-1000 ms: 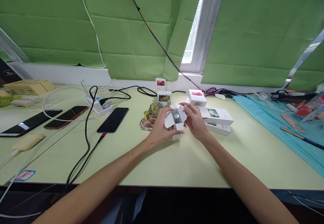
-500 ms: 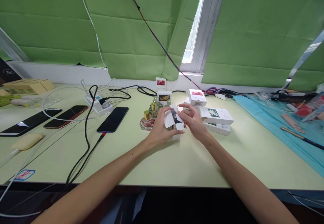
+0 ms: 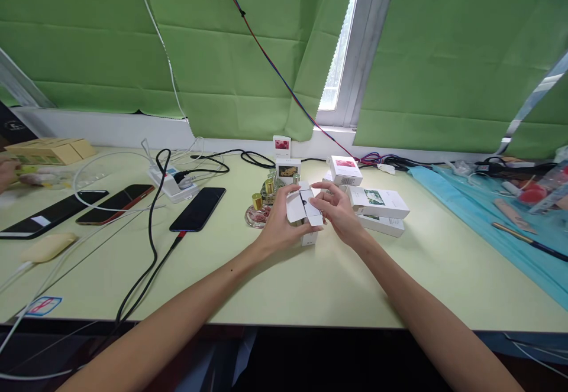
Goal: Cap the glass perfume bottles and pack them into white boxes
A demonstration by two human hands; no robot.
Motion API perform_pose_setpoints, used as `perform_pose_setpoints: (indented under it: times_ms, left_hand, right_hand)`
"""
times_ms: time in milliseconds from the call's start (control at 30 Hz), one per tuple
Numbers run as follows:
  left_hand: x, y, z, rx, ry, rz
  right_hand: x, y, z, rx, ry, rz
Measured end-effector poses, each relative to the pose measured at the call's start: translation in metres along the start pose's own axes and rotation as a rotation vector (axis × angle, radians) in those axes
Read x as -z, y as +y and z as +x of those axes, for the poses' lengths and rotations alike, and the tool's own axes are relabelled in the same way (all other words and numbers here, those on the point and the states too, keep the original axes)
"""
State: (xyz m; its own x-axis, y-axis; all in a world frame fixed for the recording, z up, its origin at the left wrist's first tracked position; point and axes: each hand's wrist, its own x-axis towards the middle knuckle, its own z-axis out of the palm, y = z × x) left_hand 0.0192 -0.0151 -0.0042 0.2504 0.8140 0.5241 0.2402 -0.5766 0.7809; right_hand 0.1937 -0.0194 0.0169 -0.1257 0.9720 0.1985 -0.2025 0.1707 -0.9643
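Observation:
A small white box (image 3: 309, 239) stands upright on the table with its top flaps spread. My left hand (image 3: 284, 217) is wrapped round its left side. The fingers of my right hand (image 3: 336, 207) are bent at the box's top right, thumb on the white piece in the opening; a small dark spot shows there. Just left of my left hand are glass bottles, one with a gold cap (image 3: 257, 201). Behind them stands a white box with a dark picture (image 3: 288, 171). To the right of my right hand lie stacked white boxes (image 3: 377, 201).
A black phone (image 3: 197, 209) on a cable, a power strip (image 3: 171, 184) and more phones lie left. Another person's hand (image 3: 6, 173) shows at the far left edge. Blue plastic sheeting (image 3: 483, 220) with assorted items covers the right side. Cables run along the back.
The white piece at the box's top now covers most of the dark opening, and the flaps sit flatter. Another person's hand has come in at the far left.

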Motion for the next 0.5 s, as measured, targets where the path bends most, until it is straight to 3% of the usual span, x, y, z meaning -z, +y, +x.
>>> perform_pose_setpoints:
  times_ms: [500]
  left_hand:
    - [0.0024,0.0061,0.0001,0.049,0.02,-0.055]
  right_hand:
    - [0.0,0.0031,0.0022,-0.006,-0.004,0.009]
